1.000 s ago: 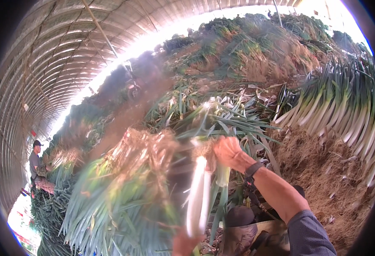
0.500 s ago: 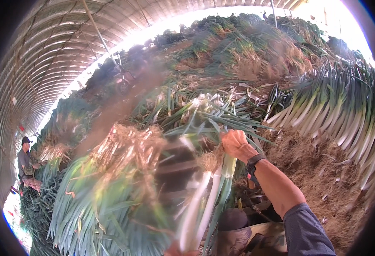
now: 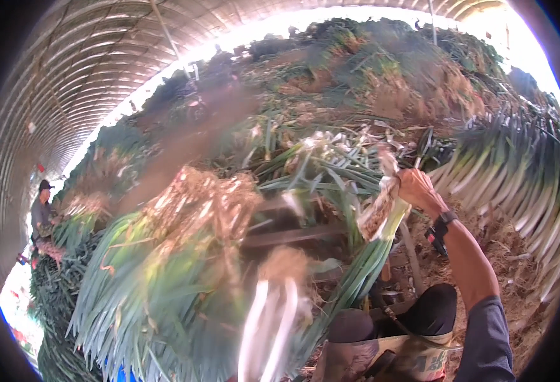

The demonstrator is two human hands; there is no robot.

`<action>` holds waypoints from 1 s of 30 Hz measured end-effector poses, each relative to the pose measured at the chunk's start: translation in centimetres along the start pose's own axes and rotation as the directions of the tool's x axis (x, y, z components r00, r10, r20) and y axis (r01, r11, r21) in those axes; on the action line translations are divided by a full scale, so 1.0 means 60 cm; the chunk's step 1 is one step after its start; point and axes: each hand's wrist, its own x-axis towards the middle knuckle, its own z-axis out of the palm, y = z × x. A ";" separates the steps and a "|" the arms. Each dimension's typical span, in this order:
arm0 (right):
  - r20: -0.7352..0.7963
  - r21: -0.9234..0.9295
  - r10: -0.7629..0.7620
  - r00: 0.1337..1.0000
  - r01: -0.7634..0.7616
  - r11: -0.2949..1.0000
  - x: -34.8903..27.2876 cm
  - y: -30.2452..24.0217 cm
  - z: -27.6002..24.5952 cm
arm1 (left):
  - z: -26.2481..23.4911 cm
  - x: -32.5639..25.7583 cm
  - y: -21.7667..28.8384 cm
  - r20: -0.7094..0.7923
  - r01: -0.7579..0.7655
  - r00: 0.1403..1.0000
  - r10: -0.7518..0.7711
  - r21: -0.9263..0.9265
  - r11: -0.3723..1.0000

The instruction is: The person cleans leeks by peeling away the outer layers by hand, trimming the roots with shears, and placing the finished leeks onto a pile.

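My right hand (image 3: 418, 190) is closed around stripped leek leaves (image 3: 382, 216), pale and brownish at the hand, with long green blades trailing down to the lower left. Two white leek stalks (image 3: 270, 321) rise from the lower edge, root tufts (image 3: 284, 264) uppermost and blurred by motion. My left hand is out of sight at their lower end. Beside these stalks on the left lies a big bundle of leeks (image 3: 146, 286), its brown roots (image 3: 197, 197) toward the far side and green leaves toward me.
Cleaned white leeks (image 3: 496, 165) lie in a row at the right, above brown root litter (image 3: 483, 245). Heaped leeks (image 3: 382, 57) fill the back. A person (image 3: 42, 213) is at the far left. My knees (image 3: 350, 325) are below, near a wooden bar (image 3: 299, 235).
My right hand has swung right and slightly up, drawing the leaves away from the white stalks. The stalks have shifted left and lower, and my left hand has dropped out of view.
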 end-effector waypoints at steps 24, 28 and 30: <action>0.073 0.954 -0.601 0.796 -0.231 -0.191 -0.203 -0.371 0.002 | 0.071 0.091 0.166 -0.123 -0.138 0.985 0.118 -0.164 0.977; 0.344 0.889 -0.685 0.642 0.013 0.458 -0.202 -0.380 0.033 | 0.077 0.108 0.140 -0.088 -0.080 0.994 0.070 -0.125 0.989; 0.341 0.851 -0.725 0.599 0.132 0.509 -0.196 -0.384 0.069 | 0.082 0.121 0.123 -0.058 -0.058 0.997 0.053 -0.089 0.994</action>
